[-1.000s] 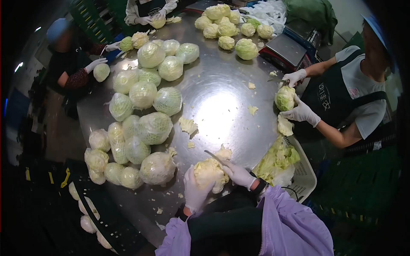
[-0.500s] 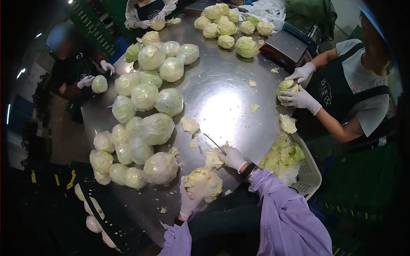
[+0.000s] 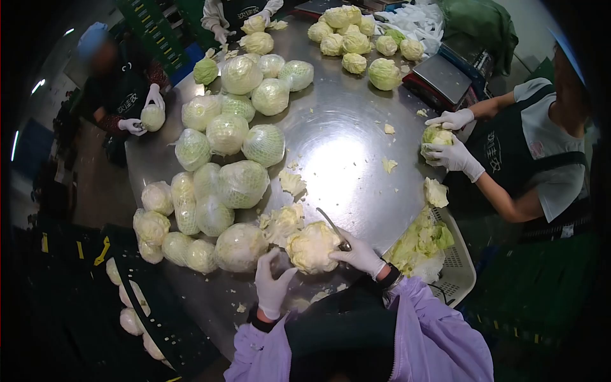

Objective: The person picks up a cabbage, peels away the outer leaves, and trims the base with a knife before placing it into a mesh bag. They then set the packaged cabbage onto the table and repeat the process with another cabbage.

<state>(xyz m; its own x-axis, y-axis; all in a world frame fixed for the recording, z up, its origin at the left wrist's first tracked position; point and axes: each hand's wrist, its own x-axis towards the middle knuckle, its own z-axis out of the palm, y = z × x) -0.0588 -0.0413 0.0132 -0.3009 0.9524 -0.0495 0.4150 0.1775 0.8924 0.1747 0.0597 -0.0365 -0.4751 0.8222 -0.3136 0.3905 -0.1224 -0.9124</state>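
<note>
The cabbage [image 3: 310, 247] sat near the front edge of the gleaming steel table [image 3: 337, 153], beside heaped netted cabbages [image 3: 223, 172]. The left hand [image 3: 272, 285] hovered just beside it, fingers spread; the right hand [image 3: 361, 254], fingers clenched, gripped a knife [image 3: 332, 224].

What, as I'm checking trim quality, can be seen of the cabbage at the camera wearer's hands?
The cabbage is an unwrapped, pale yellow-green head with crinkled, loosened outer leaves, lying on the steel table near its front edge. The white-gloved right hand rests on its right side while gripping a knife, blade angled over its top. The left hand, open, is at its lower left; contact is unclear. Trimmed leaves lie against its upper left.
</note>
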